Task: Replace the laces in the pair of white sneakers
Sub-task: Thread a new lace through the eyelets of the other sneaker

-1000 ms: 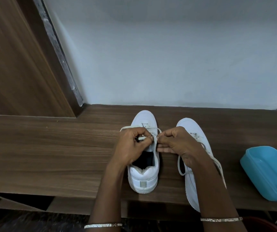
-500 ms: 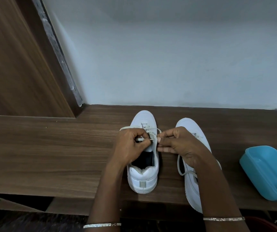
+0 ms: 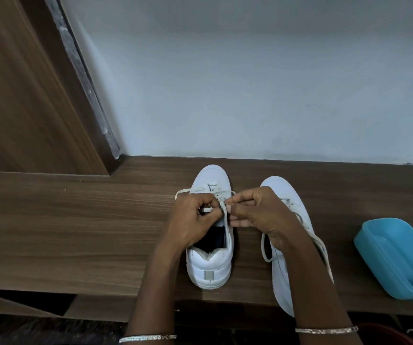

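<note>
Two white sneakers stand side by side on a wooden shelf (image 3: 76, 232), toes toward the wall. Over the tongue of the left sneaker (image 3: 210, 267), my left hand (image 3: 191, 221) pinches a stretch of its white lace (image 3: 224, 210). My right hand (image 3: 255, 210) pinches the same lace from the other side, at the upper eyelets. A lace loop sticks out past the left sneaker's left side. The right sneaker (image 3: 281, 277) lies partly under my right forearm, and its loose lace trails off both sides.
A light blue plastic tub (image 3: 397, 260) sits on the shelf at the right edge. A pale wall rises behind the shoes, and a wooden panel (image 3: 26, 95) stands at the back left. The shelf's front edge runs just below the sneakers' heels.
Both hands stay on the left sneaker's lace with small finger movements. My right hand has drawn the lace slightly to the right. The sneakers have not moved.
</note>
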A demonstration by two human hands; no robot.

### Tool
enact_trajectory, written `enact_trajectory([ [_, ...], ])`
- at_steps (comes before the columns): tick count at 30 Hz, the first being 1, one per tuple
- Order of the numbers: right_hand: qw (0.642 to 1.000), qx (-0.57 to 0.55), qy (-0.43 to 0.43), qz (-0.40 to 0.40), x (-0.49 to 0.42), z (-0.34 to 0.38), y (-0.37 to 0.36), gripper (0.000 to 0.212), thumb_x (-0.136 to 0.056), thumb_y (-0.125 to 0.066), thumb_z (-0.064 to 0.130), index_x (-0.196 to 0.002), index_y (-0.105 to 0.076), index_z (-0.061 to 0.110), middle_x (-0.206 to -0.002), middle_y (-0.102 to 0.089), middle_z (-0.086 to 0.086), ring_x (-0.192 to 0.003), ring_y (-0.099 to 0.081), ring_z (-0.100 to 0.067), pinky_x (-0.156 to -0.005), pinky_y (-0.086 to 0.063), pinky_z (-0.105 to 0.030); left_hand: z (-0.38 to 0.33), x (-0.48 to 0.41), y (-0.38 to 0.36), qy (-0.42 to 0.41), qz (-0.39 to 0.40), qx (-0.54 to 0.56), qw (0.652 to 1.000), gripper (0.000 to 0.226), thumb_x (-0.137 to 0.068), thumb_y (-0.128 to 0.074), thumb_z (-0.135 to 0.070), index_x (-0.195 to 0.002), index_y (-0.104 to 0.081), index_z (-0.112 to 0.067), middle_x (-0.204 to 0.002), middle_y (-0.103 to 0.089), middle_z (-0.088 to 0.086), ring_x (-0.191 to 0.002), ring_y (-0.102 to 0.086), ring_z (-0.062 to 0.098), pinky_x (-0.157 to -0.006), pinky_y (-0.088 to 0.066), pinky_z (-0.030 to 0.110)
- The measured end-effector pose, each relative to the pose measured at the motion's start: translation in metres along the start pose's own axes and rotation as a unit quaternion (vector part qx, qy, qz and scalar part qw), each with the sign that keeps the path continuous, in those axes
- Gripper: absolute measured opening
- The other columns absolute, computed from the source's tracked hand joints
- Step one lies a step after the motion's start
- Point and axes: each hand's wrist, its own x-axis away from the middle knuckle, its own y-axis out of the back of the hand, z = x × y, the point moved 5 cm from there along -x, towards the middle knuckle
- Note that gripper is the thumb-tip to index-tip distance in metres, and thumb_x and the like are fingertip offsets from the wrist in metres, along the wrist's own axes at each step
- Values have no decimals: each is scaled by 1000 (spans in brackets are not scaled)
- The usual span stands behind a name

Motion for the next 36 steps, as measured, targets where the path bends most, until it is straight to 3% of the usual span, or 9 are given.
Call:
enact_trajectory([
  [4, 1000, -21, -11, -3, 1, -2, 1, 6, -84, -76, 2, -90, -74, 2, -93, -75, -20, -83, -72, -26, -74, -63, -34, 4, 1, 1, 16, 16, 26, 999, 12, -84, -66, -27, -75, -71, -20, -73, -69, -5, -66, -64, 17, -65, -52, 37],
  [7, 999, -27, -6, -17, 1, 0, 3, 6, -86, -74, 4, -91, -72, 2, -90, -73, -19, -82, -70, -23, -72, -63, -33, 7, 2, 8, 35, -9, 56, 998, 3, -86, -74, -23, -85, -72, -26, -78, -67, -7, -66, -59, 7, -60, -46, 22],
  [12, 994, -67, 47, -78, 4, 11, 11, 9, -94, -65, 7, -100, -65, -1, -91, -75, -16, -83, -71, -25, -78, -62, -38, -1, 0, 20, 12, -92, 66, 993, 19, -80, -73, -31, -98, -71, -36, -103, -57, -14, -101, -59, 3, -78, -51, 26],
  [15, 986, -96, 93, -98, 11, 23, 18, 14, -97, -62, 10, -102, -62, -3, -88, -76, -16, -82, -72, -28, -80, -61, -41, -18, -1, 13, -5, -86, 49, 995, 17, -82, -76, -25, -94, -73, -37, -100, -59, -13, -98, -58, 0, -78, -50, 25],
  [20, 971, -137, 171, -94, 30, 48, 22, 8, -99, -57, 6, -101, -60, 0, -76, -69, -11, -80, -73, -27, -74, -61, -35, -32, -1, -9, -5, -51, -72, 996, 35, -74, -75, -49, -107, -64, -43, -99, -53, -16, -87, -59, 4, -74, -53, 33],
  [25, 962, -235, 130, -55, 40, 54, 26, 6, -100, -54, 9, -97, -58, 7, -68, -56, -2, -59, -63, -16, -67, -58, -35, -30, 0, -11, 16, -71, -148, 986, 23, -81, -69, -52, -101, -66, -42, -102, -49, -16, -84, -61, 8, -66, -55, 35],
  [30, 929, -352, 109, -26, 59, 63, 52, 14, -89, -50, 1, -96, -60, 9, -70, -47, 1, -44, -34, -3, -37, -31, -13, -27, 5, -8, 52, -68, -192, 978, 20, -84, -65, -57, -95, -70, -40, -105, -45, -15, -83, -61, 11, -65, -54, 33],
  [33, 906, -401, 134, -23, 78, 69, 82, 23, -85, -47, 5, -102, -59, 14, -66, -46, 5, -39, -29, 0, -33, -21, -10, -26, 8, -6, 68, -61, -204, 975, 19, -85, -66, -55, -95, -70, -40, -109, -42, -15, -83, -60, 12, -64, -51, 30],
  [36, 903, -393, 152, -78, 86, 61, 107, 23, -88, -50, 7, -105, -62, 17, -65, -48, 5, -39, -28, 0, -33, -19, -11, -32, 11, -5, 45, -87, -170, 981, 19, -82, -69, -55, -92, -73, -38, -112, -45, -16, -77, -61, 10, -60, -49, 29],
])
